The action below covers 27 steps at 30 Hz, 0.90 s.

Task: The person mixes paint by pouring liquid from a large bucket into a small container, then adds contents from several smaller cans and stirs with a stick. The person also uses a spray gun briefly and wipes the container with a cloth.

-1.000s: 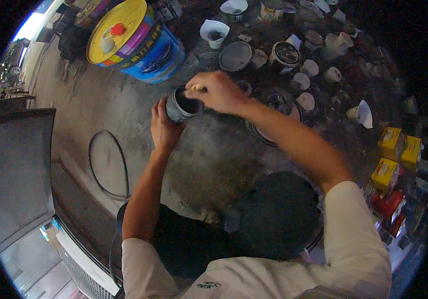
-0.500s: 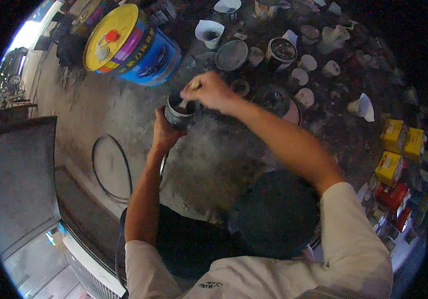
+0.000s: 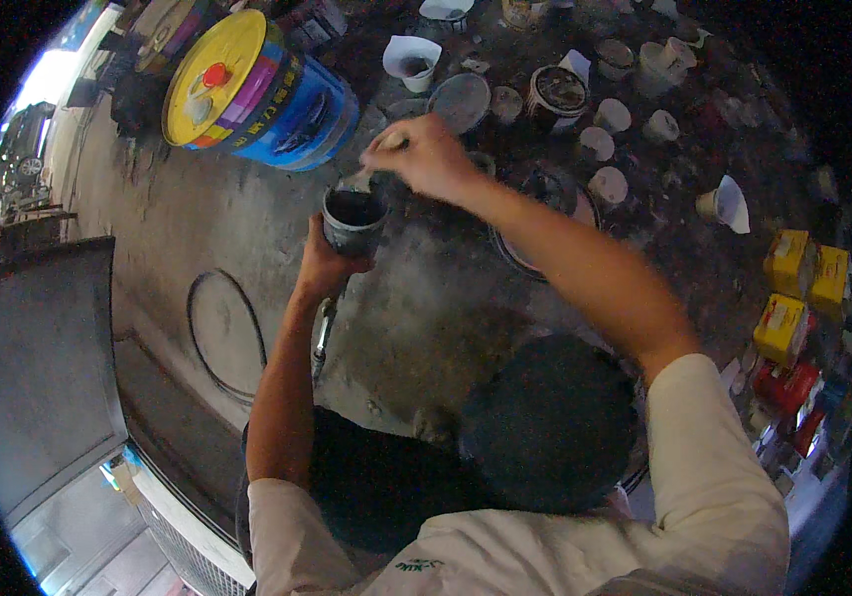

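My left hand is wrapped round a grey cup that has dark liquid inside. Above the cup's far rim, my right hand pinches a small pale, flat stick-like tool. The tool's lower end is at the rim, and motion blurs its exact shape. Below my left hand hangs a metal fitting with a black hose near it; whether it joins the cup is hidden by my hand.
A large blue bucket with a yellow lid stands beyond the cup. Several used tubs and a paper-lined cup cover the floor to the right. Yellow boxes sit at far right, a grey panel at left.
The tool has come up from inside the cup to its rim, raised by my right hand. The cup tilts slightly more toward me, showing more dark liquid.
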Tool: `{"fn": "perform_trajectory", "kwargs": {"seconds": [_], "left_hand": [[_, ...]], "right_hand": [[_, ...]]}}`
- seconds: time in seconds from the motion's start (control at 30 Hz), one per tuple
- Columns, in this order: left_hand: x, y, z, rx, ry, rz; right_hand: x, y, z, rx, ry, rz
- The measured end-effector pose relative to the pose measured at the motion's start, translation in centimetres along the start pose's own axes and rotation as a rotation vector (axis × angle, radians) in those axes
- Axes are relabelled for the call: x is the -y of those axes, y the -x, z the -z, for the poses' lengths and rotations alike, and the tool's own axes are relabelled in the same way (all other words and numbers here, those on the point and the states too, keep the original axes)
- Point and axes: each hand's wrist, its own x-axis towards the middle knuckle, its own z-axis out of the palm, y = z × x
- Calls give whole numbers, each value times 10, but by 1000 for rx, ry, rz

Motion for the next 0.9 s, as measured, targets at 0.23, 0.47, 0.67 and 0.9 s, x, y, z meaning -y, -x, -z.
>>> {"fn": "perform_trajectory", "kwargs": {"seconds": [0.23,0.47,0.67,0.9], "left_hand": [[-11,0,1,30,-46,-13],[6,-11,7,126,202,102],[7,-4,-7,-67,14,5],[-1,-11,-17,-145,-81,53]], "right_hand": [[-6,-2,-17,264,-136,-231],[-22,-7,-26,361,233,91],[-4,-24,27,285,-121,-483],[-16,-9,-11,286,128,74]]}}
